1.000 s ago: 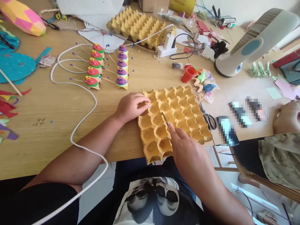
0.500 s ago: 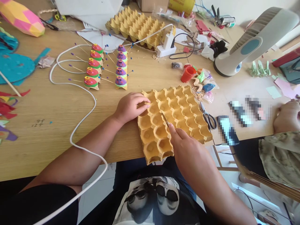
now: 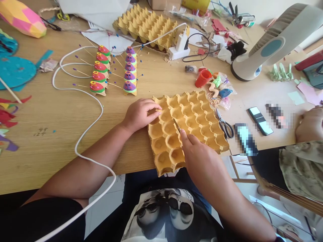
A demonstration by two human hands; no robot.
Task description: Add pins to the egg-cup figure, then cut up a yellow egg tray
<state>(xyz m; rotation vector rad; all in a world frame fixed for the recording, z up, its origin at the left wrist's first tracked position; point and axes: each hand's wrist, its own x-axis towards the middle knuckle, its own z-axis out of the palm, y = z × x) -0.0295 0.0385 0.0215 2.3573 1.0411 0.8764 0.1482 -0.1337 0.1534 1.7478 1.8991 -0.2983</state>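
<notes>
Yellow egg tray (cups upward) partly under the right hand

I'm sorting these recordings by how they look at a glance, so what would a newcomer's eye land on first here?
Probably the yellow egg tray in the middle, with the left hand at its left edge and the right hand holding a thin blade over it. Next, the bright red-and-green figures and purple figures, in two rows beyond the left hand. Then the large pale appliance at upper right.
</notes>
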